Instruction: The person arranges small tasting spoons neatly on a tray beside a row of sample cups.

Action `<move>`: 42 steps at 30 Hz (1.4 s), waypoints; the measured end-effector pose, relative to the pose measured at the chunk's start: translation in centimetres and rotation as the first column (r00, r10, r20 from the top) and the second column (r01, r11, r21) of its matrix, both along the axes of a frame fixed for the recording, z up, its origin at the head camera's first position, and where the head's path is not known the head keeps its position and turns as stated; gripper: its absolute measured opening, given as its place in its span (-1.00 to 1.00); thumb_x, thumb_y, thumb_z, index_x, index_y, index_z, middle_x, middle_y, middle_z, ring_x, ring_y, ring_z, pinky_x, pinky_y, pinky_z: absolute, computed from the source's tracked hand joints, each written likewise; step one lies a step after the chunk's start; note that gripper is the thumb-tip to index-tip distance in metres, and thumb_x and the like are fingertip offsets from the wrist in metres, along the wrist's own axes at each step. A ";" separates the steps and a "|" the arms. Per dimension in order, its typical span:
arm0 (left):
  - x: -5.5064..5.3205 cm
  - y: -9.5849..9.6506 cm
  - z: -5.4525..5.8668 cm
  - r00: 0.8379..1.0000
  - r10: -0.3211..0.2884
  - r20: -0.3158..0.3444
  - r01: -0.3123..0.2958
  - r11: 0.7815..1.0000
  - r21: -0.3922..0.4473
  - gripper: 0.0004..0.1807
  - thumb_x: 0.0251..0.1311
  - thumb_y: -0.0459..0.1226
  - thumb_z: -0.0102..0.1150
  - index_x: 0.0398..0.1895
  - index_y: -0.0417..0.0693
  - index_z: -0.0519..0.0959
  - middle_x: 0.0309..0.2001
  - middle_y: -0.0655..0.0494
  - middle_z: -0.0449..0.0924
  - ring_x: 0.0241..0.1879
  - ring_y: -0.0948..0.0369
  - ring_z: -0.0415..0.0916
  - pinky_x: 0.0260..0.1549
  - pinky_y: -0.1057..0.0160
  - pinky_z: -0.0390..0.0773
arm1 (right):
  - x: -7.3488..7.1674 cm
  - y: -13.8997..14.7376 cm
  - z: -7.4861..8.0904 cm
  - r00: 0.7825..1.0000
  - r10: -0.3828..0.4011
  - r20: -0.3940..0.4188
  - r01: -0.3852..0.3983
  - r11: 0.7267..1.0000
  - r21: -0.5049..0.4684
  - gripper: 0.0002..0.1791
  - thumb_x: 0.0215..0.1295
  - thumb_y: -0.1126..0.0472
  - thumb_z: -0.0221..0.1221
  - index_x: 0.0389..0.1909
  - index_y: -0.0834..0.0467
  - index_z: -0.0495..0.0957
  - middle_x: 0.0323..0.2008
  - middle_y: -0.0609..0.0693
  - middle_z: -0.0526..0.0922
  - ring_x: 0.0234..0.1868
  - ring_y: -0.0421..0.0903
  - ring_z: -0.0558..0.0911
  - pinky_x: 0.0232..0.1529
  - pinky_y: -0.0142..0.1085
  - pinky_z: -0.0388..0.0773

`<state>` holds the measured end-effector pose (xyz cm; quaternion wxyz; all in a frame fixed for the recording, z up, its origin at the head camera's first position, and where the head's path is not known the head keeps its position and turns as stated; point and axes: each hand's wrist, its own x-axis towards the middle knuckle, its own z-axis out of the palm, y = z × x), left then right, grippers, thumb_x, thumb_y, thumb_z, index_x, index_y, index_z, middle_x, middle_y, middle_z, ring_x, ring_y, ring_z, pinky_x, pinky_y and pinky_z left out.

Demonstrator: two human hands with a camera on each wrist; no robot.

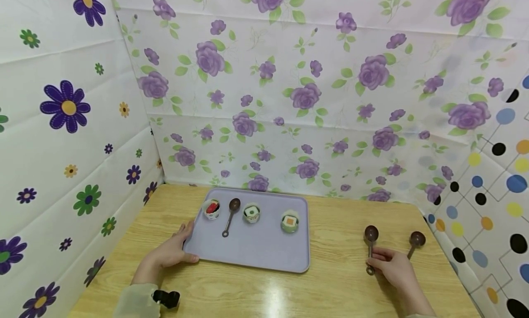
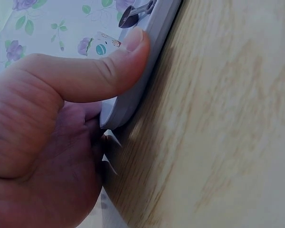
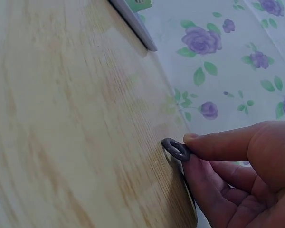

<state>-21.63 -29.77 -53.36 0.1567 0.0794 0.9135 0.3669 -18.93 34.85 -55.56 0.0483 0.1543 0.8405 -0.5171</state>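
Note:
A pale purple tray (image 1: 248, 253) lies on the table. My left hand (image 1: 171, 249) holds its near left corner, the thumb (image 2: 126, 57) along the front rim and the other fingers at the left side, partly hidden. On the tray are a small cup with a red top (image 1: 212, 209), a brown spoon (image 1: 233, 207) and two cups with white tops, one with a green mark (image 1: 251, 212), one with an orange square (image 1: 290, 221). To the right of the tray, my right hand (image 1: 392, 267) pinches the handle of another brown spoon (image 1: 371, 234); its ring end (image 3: 176, 149) shows in the right wrist view.
A third brown spoon (image 1: 417, 239) lies at the right, its handle partly hidden behind my right hand. The wooden table (image 1: 334, 244) is bounded by a flowered cloth (image 1: 306, 139) at the back and patterned cloths at both sides.

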 end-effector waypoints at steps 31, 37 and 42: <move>0.0 0.0 -0.1 1.000 -0.002 0.001 0.002 0.999 0.033 0.39 0.09 -0.15 0.65 0.71 -0.36 -0.21 0.68 -0.43 -0.33 0.64 -0.39 -0.47 0.51 -0.47 -0.34 | -1.3 -5.3 -0.9 0.997 0.043 -0.059 -0.056 0.967 -0.249 -0.32 0.36 0.34 0.44 0.41 0.50 0.44 0.10 0.24 0.73 -0.10 -0.28 0.73 -0.03 -0.29 0.75; -0.1 -0.1 -0.2 1.000 0.001 0.005 -0.001 1.000 0.032 0.39 0.10 -0.12 0.65 0.72 -0.34 -0.21 0.69 -0.41 -0.34 0.64 -0.39 -0.48 0.50 -0.48 -0.33 | -1.3 -7.1 -1.0 0.995 0.021 -0.100 -0.046 0.965 -0.259 -0.37 0.35 0.36 0.44 0.38 0.48 0.48 0.09 0.24 0.74 -0.11 -0.27 0.74 -0.06 -0.31 0.75; -0.1 -0.3 -0.4 1.000 -0.003 0.004 0.003 1.000 0.020 0.40 0.10 -0.08 0.64 0.72 -0.32 -0.21 0.69 -0.39 -0.34 0.65 -0.36 -0.48 0.52 -0.46 -0.32 | -1.4 -8.4 -1.2 0.992 0.002 -0.127 -0.040 0.956 -0.290 -0.39 0.33 0.38 0.44 0.35 0.45 0.52 0.05 0.20 0.74 -0.14 -0.27 0.75 -0.08 -0.36 0.74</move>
